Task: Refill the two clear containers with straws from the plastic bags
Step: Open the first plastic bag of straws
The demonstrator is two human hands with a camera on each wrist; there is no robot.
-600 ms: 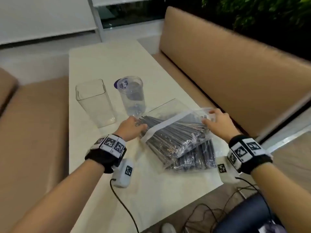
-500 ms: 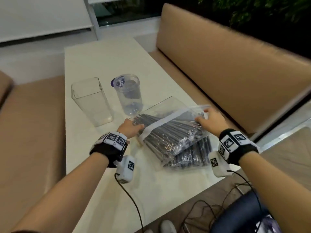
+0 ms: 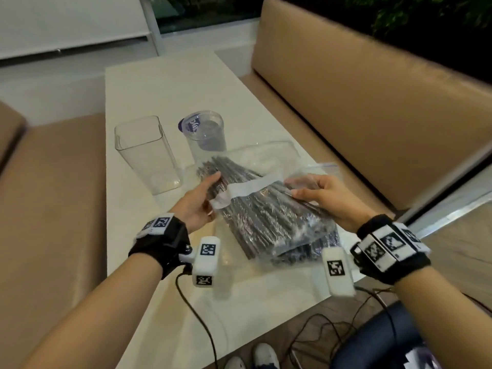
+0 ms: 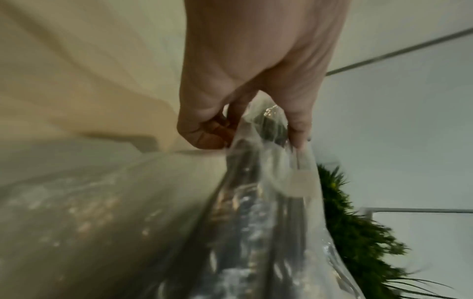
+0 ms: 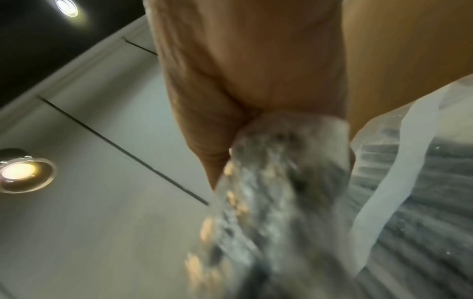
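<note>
A clear plastic bag of dark straws with a white strip across it is held just above the white table. My left hand grips its left edge, thumb on top and fingers underneath. My right hand holds the right edge near the zip opening. In the left wrist view the left hand pinches the plastic bag. In the blurred right wrist view the right hand is wrapped round the bag. An empty square clear container and a round clear cup stand behind the bag.
More dark straws in plastic lie under the held bag near the table's right edge. Tan benches flank the table on both sides. Cables and shoes are on the floor below the near edge.
Both hands have taken hold of the bag's sides and raised its near end off the table, toward me. The containers have not moved.
</note>
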